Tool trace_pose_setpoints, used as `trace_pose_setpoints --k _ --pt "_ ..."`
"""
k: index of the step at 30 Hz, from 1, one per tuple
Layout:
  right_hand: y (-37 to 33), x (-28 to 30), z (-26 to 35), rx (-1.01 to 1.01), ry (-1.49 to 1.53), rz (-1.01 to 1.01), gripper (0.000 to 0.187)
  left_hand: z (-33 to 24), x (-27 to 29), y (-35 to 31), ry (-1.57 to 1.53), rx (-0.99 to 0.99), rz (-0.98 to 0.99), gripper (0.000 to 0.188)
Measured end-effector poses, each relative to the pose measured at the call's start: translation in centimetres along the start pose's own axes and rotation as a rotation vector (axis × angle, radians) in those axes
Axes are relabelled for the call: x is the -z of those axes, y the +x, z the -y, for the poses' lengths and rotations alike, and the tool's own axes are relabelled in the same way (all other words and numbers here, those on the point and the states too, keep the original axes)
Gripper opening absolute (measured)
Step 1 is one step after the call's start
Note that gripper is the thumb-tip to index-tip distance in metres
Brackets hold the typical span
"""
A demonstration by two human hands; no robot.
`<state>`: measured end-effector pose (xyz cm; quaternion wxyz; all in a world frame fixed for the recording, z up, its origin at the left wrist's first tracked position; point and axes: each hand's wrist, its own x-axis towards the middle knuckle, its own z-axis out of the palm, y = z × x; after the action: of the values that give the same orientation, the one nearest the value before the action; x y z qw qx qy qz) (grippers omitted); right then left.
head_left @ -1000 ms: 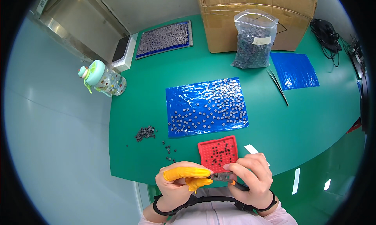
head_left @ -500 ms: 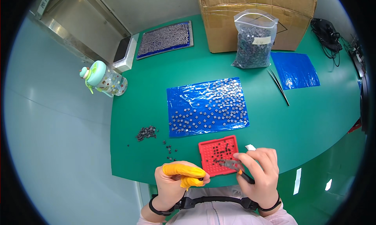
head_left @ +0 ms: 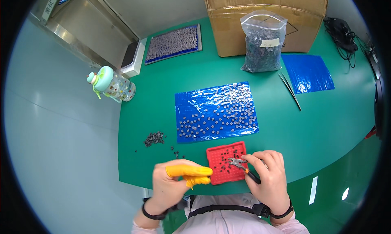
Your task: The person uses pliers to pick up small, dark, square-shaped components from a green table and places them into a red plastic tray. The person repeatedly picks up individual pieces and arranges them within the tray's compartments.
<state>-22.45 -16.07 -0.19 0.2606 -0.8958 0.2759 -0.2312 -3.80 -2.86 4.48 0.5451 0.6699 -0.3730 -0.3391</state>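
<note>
Orange-and-black cutting pliers (head_left: pixel 251 175) are in my right hand (head_left: pixel 271 179), their metal jaws over a red perforated tray (head_left: pixel 218 179). Small dark pieces (head_left: pixel 225 167) lie scattered in that tray. At its left edge, my left hand (head_left: pixel 173 183) has yellow covers on the thumb and forefinger, pinched together. What sits between those fingertips, if anything, is too small to make out. Just beyond the tray lies a blue film sheet (head_left: pixel 191 101) dotted with many small grey square pieces (head_left: pixel 240 107), denser on its right side.
A pile of dark bits (head_left: pixel 154 139) lies left of the sheet. Tweezers (head_left: pixel 290 91) and another blue sheet (head_left: pixel 309 75) are at right. Behind stand a filled zip bag (head_left: pixel 262 54), a cardboard box (head_left: pixel 228 30), a loaded tray (head_left: pixel 173 42) and a water bottle (head_left: pixel 116 87).
My left hand has moved slightly left and away from me, its fingertips now at the tray's edge. The pliers' jaws have shifted a little farther from me over the tray.
</note>
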Motion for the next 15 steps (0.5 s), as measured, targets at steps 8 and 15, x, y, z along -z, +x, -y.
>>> trace_pose_setpoints --k 8,15 --pt "-1.2 -0.5 -3.3 -0.116 -0.026 -0.169 0.040 -1.6 5.9 7.9 1.063 -0.313 -0.022 0.017" --pt "-2.2 -0.8 -5.9 -0.176 -0.017 -0.301 0.041 3.7 5.0 12.9 1.253 -0.383 0.157 0.016"
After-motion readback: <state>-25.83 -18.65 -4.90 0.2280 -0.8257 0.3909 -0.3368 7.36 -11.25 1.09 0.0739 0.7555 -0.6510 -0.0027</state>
